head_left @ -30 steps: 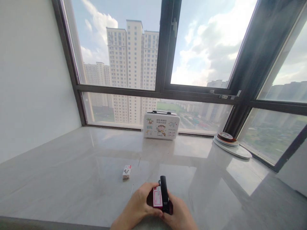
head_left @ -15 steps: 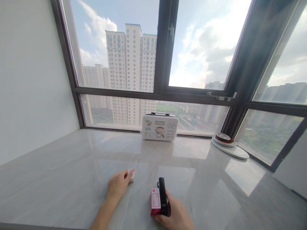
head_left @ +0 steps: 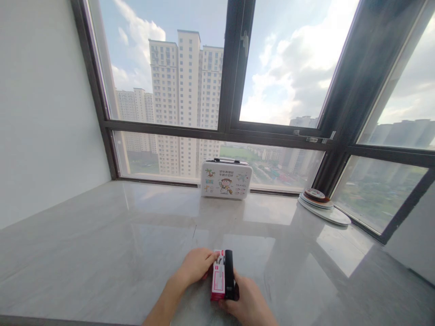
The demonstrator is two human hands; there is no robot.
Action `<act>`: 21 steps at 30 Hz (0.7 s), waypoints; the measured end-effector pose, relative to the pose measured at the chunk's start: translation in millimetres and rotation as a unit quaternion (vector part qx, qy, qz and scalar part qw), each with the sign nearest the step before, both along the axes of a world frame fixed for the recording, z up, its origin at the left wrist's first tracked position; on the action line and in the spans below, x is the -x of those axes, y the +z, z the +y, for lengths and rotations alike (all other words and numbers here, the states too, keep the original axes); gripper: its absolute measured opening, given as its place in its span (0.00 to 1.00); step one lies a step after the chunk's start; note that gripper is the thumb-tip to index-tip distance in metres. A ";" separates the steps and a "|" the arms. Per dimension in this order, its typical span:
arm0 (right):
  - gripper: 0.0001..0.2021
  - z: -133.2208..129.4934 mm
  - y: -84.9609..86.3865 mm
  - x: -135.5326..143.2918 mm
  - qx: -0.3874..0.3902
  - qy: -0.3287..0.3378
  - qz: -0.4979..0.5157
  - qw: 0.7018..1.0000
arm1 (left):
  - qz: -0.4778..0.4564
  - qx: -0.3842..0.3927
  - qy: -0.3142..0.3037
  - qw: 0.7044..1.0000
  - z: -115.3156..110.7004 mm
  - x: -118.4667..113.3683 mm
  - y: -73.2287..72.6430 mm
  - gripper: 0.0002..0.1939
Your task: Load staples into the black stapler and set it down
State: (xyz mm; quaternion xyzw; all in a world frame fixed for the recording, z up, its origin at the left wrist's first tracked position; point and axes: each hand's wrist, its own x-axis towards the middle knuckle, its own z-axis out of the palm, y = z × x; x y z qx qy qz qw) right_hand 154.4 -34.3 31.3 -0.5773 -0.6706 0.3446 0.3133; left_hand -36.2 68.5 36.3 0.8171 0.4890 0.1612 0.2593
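My left hand (head_left: 198, 265) is closed on a small white-and-pink box (head_left: 219, 256), its thumb on the top. That box sits against the far end of a larger pink-and-white box (head_left: 218, 281). Along the right side of both boxes stands a black stapler (head_left: 229, 274). My right hand (head_left: 249, 299) grips the stapler from the right, its thumb reaching across the near end to the larger box. The fingers behind the stapler are partly hidden.
A white carry case (head_left: 226, 180) with cartoon prints stands against the window at the back. Stacked plates (head_left: 324, 209) lie at the right by the window corner. The pale glossy ledge (head_left: 102, 253) meets a white wall (head_left: 47, 113) on the left.
My left hand has moved right, bringing the small box to the far end of the larger box beside the stapler. My right hand stays nearly in place around the stapler.
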 end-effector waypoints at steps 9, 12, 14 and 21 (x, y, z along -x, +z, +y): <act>0.21 -4.6 21.0 -54.2 0.021 0.053 0.078 0.995 | 0.007 0.110 -0.054 0.992 6.3 -52.3 -1.2 0.42; 0.17 -10.7 28.6 -94.7 0.030 0.032 0.086 0.995 | 0.017 0.123 -0.060 0.990 7.6 -101.6 -3.9 0.41; 0.16 -14.5 30.4 -123.4 0.036 -0.005 0.089 0.995 | 0.026 0.127 -0.060 0.990 7.9 -138.6 -3.7 0.40; 0.20 -21.5 30.9 -209.2 0.054 -0.055 0.096 0.992 | 0.049 0.158 -0.058 0.984 7.4 -244.6 1.7 0.28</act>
